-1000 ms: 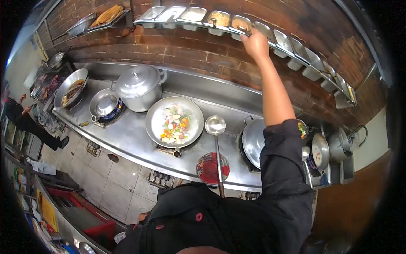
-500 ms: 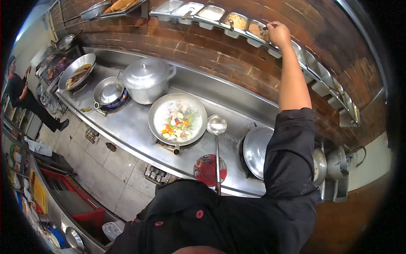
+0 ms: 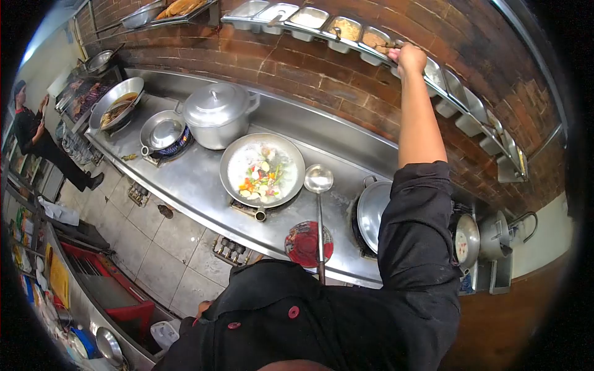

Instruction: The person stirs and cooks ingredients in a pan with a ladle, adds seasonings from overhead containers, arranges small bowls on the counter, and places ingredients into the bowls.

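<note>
- in the head view, your right hand (image 3: 409,60) is up at the brick wall, its fingers closed around a small dark metal spoon (image 3: 387,46).
- that spoon reaches to the rectangular steel tray of brown seasoning (image 3: 374,39), on the long steel rail fixed to the wall; whether its tip touches the seasoning you cannot tell.
- just beside it on the rail sits a steel tray of pale yellow, crumbly food (image 3: 346,28).
- only a sliver of your left hand (image 3: 205,306) shows beside your black jacket; whether it is open or closed, you cannot tell.
- below your right arm, on the steel counter (image 3: 192,167), a wide, round grey metal pan (image 3: 290,193) sits over a burner, holding whitish liquid and chopped vegetables in orange, green and cream.
- just beside that pan lies a long-handled steel ladle (image 3: 318,179), its handle crossing a round red mat (image 3: 299,243).
- behind the pan, to its left, stands a large lidded aluminium pot (image 3: 216,119).
- your black sleeve partly hides a broad silver pan (image 3: 370,213).
</note>
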`<state>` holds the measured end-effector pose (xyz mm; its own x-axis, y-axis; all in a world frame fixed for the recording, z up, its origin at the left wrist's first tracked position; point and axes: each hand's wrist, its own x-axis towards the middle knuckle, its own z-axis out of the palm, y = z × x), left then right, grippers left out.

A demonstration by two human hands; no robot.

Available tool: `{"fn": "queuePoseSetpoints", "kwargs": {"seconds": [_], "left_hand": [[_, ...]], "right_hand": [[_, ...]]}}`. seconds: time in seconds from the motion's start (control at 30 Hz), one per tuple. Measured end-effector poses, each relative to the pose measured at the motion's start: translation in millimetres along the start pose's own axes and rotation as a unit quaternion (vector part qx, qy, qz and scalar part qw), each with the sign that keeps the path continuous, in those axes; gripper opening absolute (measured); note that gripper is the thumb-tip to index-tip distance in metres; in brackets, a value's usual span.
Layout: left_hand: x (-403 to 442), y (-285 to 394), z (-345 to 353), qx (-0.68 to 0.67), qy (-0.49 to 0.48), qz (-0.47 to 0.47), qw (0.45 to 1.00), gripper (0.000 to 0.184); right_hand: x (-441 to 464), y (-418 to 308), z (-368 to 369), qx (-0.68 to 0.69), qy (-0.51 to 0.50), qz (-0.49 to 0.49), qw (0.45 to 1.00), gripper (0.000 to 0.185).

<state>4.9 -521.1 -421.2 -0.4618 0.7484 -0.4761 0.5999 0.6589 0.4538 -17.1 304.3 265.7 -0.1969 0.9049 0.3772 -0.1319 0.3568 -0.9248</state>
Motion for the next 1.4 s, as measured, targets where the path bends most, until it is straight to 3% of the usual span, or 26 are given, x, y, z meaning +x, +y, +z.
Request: {"fn": "queuePoseSetpoints", "kwargs": {"seconds": [0.07,0.3,0.37,0.43,0.47,0.57,0.7,0.73,0.83,0.9,0.97,1.0,1.1,1.17,1.2,1.27,1.3,1.33,1.4], "left_hand": [[-3,0,3,0.004,0.003,-0.005,1.000,0.037],[-25,3,23,0.010,0.028,-0.017,0.999,0.038],[-30,-4,38,0.023,0.041,-0.019,0.999,0.038],[-37,-13,55,0.032,0.042,-0.025,0.998,0.038],[-38,-15,61,0.037,0.038,-0.031,0.998,0.038],[-33,-17,66,0.037,0.027,-0.062,0.997,0.039],[-40,8,41,-0.046,0.045,-0.121,0.991,0.041],[-41,9,40,-0.046,0.052,-0.118,0.991,0.041],[-38,7,42,-0.038,0.076,-0.100,0.991,0.040],[-35,-3,49,-0.021,0.095,-0.075,0.992,0.040],[-35,-9,53,-0.008,0.136,-0.039,0.990,0.040],[-43,-3,40,-0.009,0.150,-0.025,0.988,0.039],[-61,8,27,-0.014,0.186,0.016,0.982,0.038],[-58,-8,59,-0.044,0.064,-0.161,0.984,0.031],[-58,-11,65,-0.038,0.054,-0.151,0.986,0.031],[-64,-10,66,-0.041,0.063,-0.104,0.992,0.031],[-64,-9,62,-0.047,0.064,-0.088,0.993,0.031],[-62,-8,58,-0.048,0.066,-0.079,0.994,0.031],[-59,-11,55,-0.042,0.068,-0.068,0.995,0.031]], "right_hand": [[-1,-2,2,0.135,0.076,0.024,0.988,0.019],[25,0,-19,0.306,0.089,0.009,0.948,0.020],[31,4,-31,0.353,0.031,-0.008,0.935,0.015],[7,-1,-32,0.302,0.007,-0.017,0.953,0.020],[-9,-6,-29,0.326,0.014,0.041,0.944,0.018],[-82,8,-22,0.382,-0.077,0.062,0.919,0.007],[-192,49,13,0.295,-0.056,0.102,0.948,0.008],[-201,88,19,0.309,-0.086,0.103,0.942,0.008],[-272,146,56,0.118,-0.125,0.079,0.982,0.013],[-301,217,79,-0.082,-0.248,-0.052,0.964,0.016],[-319,214,73,-0.270,-0.360,-0.291,0.844,0.012],[-321,199,70,-0.256,-0.344,-0.281,0.859,0.012],[-287,138,60,-0.203,-0.223,-0.435,0.848,0.013],[-253,74,44,-0.138,-0.128,-0.490,0.851,0.013],[-237,41,36,-0.117,-0.053,-0.502,0.855,0.016],[-193,-6,16,-0.041,-0.021,-0.298,0.953,0.025],[-154,-17,7,-0.073,0.030,-0.348,0.934,0.029],[-140,-39,2,-0.095,0.046,-0.309,0.945,0.033],[-88,-50,-2,-0.221,0.083,-0.332,0.913,0.034]]}}
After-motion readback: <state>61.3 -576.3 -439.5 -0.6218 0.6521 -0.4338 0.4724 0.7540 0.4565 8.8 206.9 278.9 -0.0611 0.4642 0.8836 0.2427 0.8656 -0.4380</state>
